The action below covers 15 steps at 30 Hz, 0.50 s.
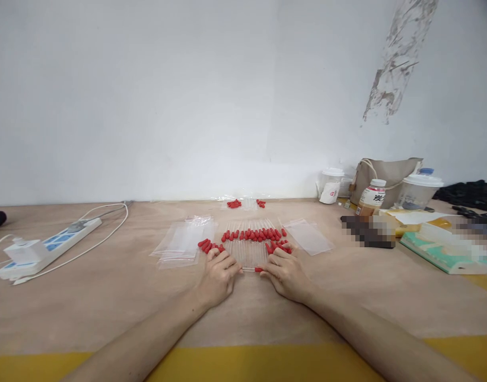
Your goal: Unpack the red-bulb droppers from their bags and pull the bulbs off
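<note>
My left hand (218,273) and my right hand (285,271) rest on the table and together pinch one clear glass dropper tube (249,269) between them; its red cap (258,269) sits at my right fingertips. Just beyond lies a row of several clear dropper tubes with red rubber bulbs (253,234). Loose red bulbs (207,245) lie by my left fingers, and more of them (278,246) by my right. Both hands have curled fingers.
Clear plastic bags are stacked at the left (183,240), and a single bag (308,236) lies at the right. More red bulbs (234,203) sit near the wall. A power strip (44,248) with cables is far left. Cups, a bottle (371,198), a bag and boxes crowd the right.
</note>
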Motion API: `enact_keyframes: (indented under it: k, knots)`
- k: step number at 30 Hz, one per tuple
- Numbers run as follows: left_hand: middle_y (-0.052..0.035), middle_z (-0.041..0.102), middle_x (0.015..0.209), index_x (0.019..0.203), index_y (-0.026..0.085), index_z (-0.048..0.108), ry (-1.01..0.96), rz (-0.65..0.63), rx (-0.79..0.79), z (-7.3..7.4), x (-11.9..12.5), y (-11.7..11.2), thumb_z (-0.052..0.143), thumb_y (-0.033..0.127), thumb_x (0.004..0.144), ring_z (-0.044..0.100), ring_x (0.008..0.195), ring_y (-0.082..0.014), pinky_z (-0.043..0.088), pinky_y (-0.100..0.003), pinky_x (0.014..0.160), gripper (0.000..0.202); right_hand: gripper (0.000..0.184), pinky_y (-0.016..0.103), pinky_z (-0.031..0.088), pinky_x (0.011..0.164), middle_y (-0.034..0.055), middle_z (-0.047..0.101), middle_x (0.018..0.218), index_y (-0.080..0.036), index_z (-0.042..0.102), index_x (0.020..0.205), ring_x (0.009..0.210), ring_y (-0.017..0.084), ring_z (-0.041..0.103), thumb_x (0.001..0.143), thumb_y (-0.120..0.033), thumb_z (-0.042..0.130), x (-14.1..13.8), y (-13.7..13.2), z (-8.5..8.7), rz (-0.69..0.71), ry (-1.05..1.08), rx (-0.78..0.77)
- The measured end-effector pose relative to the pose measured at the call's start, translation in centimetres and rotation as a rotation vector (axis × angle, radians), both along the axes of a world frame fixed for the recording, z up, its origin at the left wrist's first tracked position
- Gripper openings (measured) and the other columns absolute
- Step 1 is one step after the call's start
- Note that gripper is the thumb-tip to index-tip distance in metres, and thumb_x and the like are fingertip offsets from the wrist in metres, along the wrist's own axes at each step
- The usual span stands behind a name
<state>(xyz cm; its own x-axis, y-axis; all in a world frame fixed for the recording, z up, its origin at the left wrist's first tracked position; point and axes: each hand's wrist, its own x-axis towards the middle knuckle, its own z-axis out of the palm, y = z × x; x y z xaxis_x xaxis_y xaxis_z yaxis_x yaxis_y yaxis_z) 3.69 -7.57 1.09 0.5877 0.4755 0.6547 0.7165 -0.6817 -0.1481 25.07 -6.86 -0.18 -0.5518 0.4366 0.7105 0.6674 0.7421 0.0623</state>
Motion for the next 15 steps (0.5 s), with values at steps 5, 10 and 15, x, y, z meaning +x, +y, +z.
enact_keyframes:
  k: [5,10,15]
  knots:
    - [-0.0021,0.059,0.064,0.077,0.021,0.061,-0.012,-0.018,-0.010,-0.2,-0.1,-0.1,0.043,0.013,0.080,0.050,0.069,-0.0161,0.031,-0.036,0.074,0.020,0.018,0.034,0.024,0.079,0.0004,0.055,0.063,-0.022,0.064,0.078,0.068,0.013,0.043,0.083,-0.025,0.047,0.2,-0.2,0.0,-0.017,-0.006,0.011]
    - [-0.0032,0.059,0.071,0.078,0.020,0.062,-0.200,0.111,-0.094,0.3,-2.4,0.5,0.041,0.019,0.083,0.052,0.070,-0.0158,0.037,-0.030,0.068,0.021,0.021,0.036,0.026,0.081,0.0019,0.059,0.070,-0.022,0.064,0.076,0.075,0.015,0.048,0.083,-0.025,0.044,2.9,1.1,0.7,-0.136,0.159,-0.084]
    - [-0.0028,0.053,0.077,0.091,0.020,0.060,-0.315,0.230,-0.229,1.0,-3.3,1.3,0.033,0.019,0.086,0.052,0.071,-0.0135,0.042,-0.024,0.064,0.028,0.029,0.027,0.040,0.066,0.0061,0.057,0.080,-0.017,0.062,0.096,0.074,0.015,0.051,0.084,-0.033,0.040,4.9,3.2,1.4,-0.218,0.656,-0.264]
